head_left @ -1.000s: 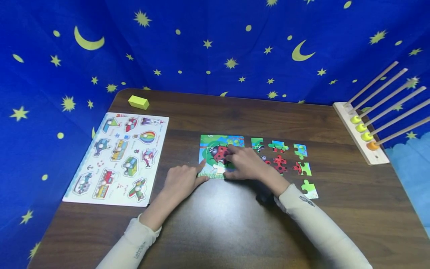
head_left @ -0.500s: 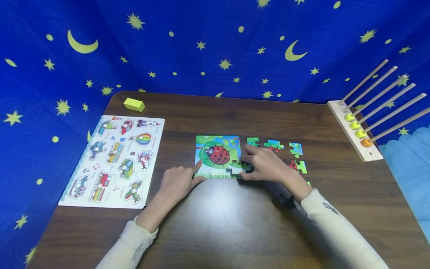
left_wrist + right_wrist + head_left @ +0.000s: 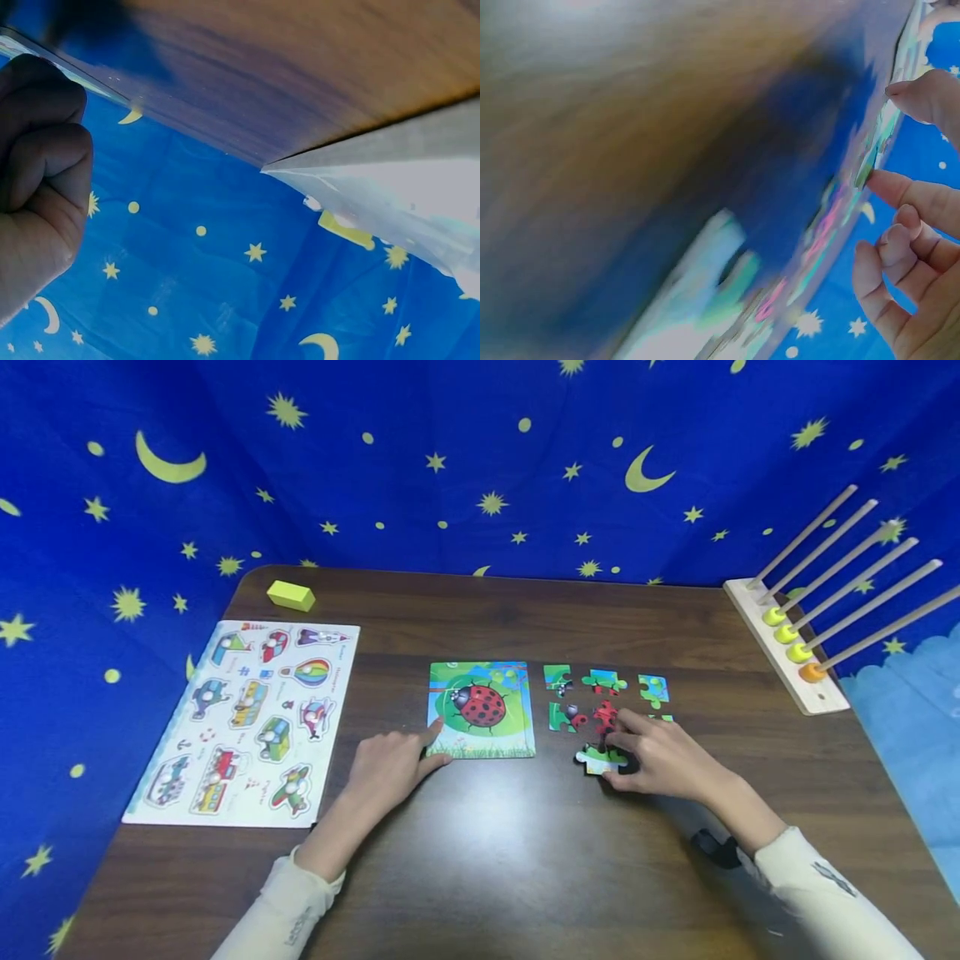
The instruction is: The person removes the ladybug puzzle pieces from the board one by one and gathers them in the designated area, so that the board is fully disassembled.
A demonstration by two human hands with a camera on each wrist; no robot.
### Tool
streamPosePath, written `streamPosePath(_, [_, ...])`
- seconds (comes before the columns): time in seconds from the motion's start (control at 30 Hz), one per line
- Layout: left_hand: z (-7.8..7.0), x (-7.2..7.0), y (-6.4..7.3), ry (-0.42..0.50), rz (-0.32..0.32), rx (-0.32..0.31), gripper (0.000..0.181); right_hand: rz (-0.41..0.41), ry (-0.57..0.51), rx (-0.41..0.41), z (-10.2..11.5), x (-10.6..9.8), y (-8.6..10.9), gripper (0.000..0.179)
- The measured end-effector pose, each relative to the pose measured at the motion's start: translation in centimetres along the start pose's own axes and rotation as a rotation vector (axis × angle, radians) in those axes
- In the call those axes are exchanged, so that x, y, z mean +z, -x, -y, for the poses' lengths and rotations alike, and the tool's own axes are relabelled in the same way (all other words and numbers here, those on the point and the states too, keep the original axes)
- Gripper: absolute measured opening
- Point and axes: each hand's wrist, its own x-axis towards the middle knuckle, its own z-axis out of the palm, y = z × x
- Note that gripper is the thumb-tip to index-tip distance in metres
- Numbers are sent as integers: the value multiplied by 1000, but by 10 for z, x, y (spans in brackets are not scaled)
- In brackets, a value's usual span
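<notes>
In the head view, the ladybug puzzle board (image 3: 480,706) lies flat in the middle of the table. My left hand (image 3: 386,764) holds its lower left corner, the index finger at the left edge and the thumb at the bottom edge. Its other fingers are curled in the left wrist view. With thumb and fingertips, my right hand (image 3: 663,756) pinches a green and white puzzle piece (image 3: 600,762) close over the table. Just above it lie loose puzzle pieces, among them a red spotted piece (image 3: 604,714) and a green piece (image 3: 557,679). My right hand partly hides a piece behind it.
A white peg puzzle board (image 3: 243,727) with vehicle pictures lies at the left. Behind it is a yellow block (image 3: 291,596). A wooden rack (image 3: 787,647) with upright rods and several rings stands at the right. A blue star-patterned cloth (image 3: 420,468) hangs behind the table (image 3: 480,877).
My right hand has carried the puzzle piece from over the ladybug board to the right, below the loose pieces. My left hand stays at the board's corner. The head view has shifted slightly.
</notes>
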Motion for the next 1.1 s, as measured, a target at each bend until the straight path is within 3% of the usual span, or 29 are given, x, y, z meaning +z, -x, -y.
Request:
streamPosePath(0.27, [3, -3, -2, 52, 0, -6, 59, 9, 6, 0, -3, 1, 16, 41])
streamPosePath(0.57, [2, -4, -6, 63, 3, 0, 58, 14, -4, 15, 1, -2, 11, 49])
streamPosePath(0.7, [4, -5, -7, 62, -13, 17, 59, 12, -27, 0, 15, -5, -15, 56])
streamPosePath(0.9, [12, -8, -7, 60, -22, 24, 69, 2, -51, -95, 47, 1, -74, 49])
streamPosePath(1.1, [16, -10, -6, 47, 23, -6, 80, 77, -43, -120, 77, 19, -127, 42])
